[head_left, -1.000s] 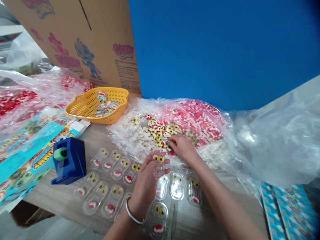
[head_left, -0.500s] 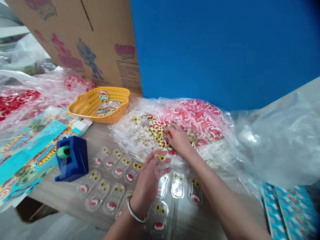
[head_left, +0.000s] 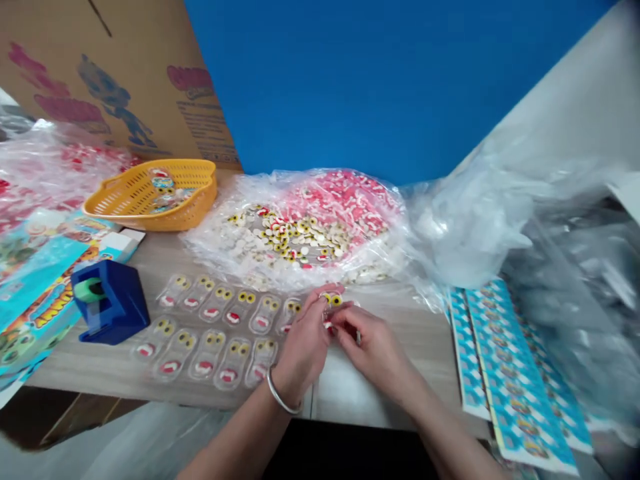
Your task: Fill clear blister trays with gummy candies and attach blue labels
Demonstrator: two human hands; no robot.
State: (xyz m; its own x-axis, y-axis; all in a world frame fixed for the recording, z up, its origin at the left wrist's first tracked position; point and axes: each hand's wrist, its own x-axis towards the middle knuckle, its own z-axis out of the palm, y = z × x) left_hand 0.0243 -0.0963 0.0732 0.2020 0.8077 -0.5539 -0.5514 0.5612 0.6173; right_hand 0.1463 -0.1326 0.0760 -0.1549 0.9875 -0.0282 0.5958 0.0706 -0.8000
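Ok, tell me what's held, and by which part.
Left hand: a tray, by its left side. Right hand: at the red piece in the tray's near end, grip unclear.

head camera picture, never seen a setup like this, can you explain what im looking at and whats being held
There is no machine here: these are a person's two bare hands, seen from a camera worn on that person's head, looking forward and down.

The left hand holds a small clear tray with yellow eye pieces at its far end. The right hand has its fingers by a red piece at the near end; whether its grip has closed on it is unclear.

On the table are rows of similar filled trays, a blue tape dispenser, a yellow basket and plastic sheeting bearing loose pieces.
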